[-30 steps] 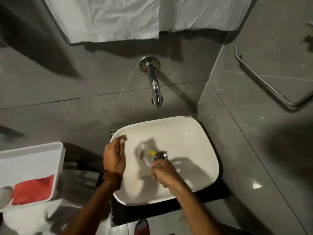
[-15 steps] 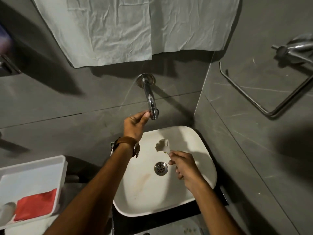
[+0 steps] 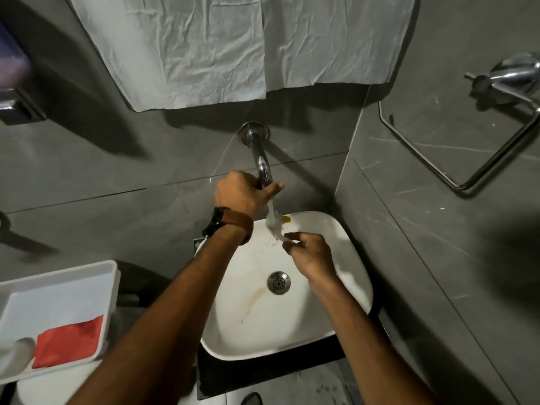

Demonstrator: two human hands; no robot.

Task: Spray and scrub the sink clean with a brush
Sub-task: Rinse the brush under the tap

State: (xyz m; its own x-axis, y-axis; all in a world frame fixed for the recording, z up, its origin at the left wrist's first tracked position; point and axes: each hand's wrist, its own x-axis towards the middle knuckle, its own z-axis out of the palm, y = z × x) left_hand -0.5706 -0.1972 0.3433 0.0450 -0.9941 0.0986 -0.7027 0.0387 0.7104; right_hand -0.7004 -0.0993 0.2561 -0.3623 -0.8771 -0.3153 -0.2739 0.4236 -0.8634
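A white rectangular sink [image 3: 350,258] with a metal drain [image 3: 279,282] sits below a chrome wall tap [image 3: 261,154]. A faint brown stain runs down the basin left of the drain. My left hand [image 3: 242,194], with a brown-strapped watch on the wrist, is closed around the tap's spout end. Water [image 3: 271,209] streams down from it. My right hand [image 3: 312,255] holds a small white brush [image 3: 274,226] with a yellow tip, its head under the stream above the back of the basin.
A white tray [image 3: 87,276] with a red cloth [image 3: 68,340] rests at the lower left. Crumpled white paper [image 3: 233,45] covers the wall above the tap. A chrome towel ring [image 3: 455,171] hangs on the right wall. Dark tiles surround the sink.
My left hand left the sink's rim, rose to the tap and closed on its spout; water now runs. My right hand lifted the brush from the drain up under the stream.
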